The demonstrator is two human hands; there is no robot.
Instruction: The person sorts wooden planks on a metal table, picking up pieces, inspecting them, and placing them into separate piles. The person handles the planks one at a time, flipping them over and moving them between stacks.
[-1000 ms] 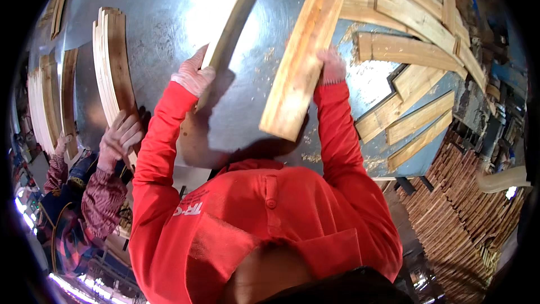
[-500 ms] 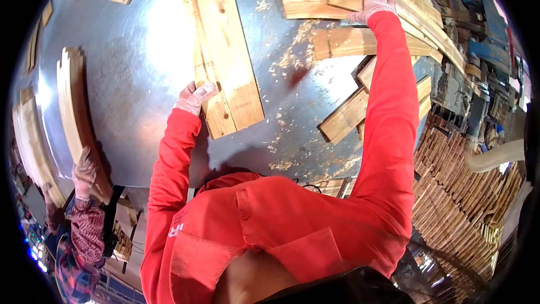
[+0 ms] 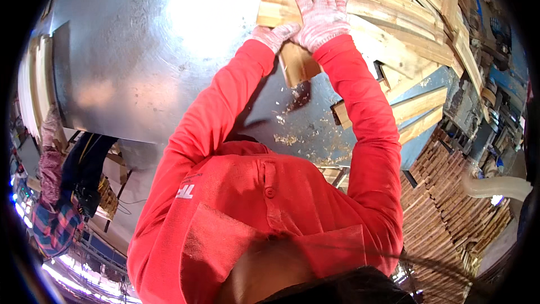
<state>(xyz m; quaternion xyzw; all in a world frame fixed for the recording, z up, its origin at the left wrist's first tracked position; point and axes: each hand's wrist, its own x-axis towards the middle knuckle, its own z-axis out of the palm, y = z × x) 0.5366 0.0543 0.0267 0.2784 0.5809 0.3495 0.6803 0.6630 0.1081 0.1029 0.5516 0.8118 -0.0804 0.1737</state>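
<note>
Boards [image 3: 274, 12] — right hand [image 3: 320, 22] splayed atop; left [image 3: 272, 36] unclear

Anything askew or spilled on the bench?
Yes: wood shavings litter the metal tabletop near the person, and boards on the right lie crossed at mixed angles, unlike the stacked strips at lower right. No damage is evident.
</note>
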